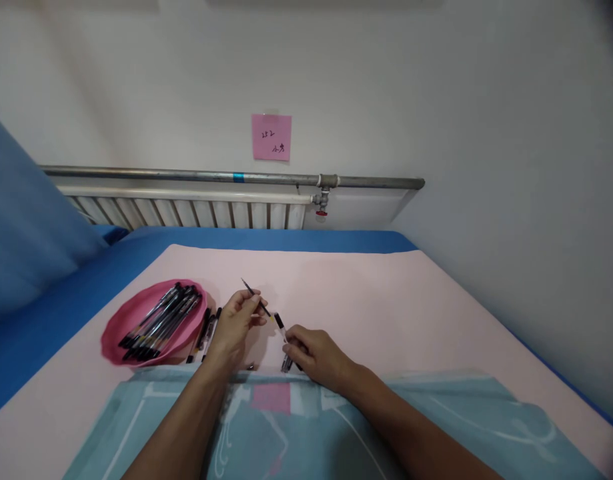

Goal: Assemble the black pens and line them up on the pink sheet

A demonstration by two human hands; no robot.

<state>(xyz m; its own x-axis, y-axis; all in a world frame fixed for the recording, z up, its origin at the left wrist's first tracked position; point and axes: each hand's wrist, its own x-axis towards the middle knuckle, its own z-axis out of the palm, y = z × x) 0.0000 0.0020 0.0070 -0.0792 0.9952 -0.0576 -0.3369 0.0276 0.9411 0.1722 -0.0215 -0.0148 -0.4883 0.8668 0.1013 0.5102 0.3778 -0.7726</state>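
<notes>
My left hand [240, 320] pinches a thin dark pen refill [251, 291], its pale tip pointing up and to the left and its lower end yellowish. Close by on the right, my right hand [313, 353] is closed around a clear pen barrel [282, 328] with a black end, tilted up toward the refill. The refill and the barrel look slightly apart. Partly hidden under my right hand lie more dark pen parts [287, 363]. Several pens [206, 337] rest on the pink surface left of my left wrist.
A pink scalloped basin [111, 333] full of black-capped pens stands at the left. A small metallic piece [251, 366] lies by the teal cloth [306, 433] at the front. Behind the pink table cover [366, 300] are a radiator [216, 213] and a pipe with a red valve [321, 214].
</notes>
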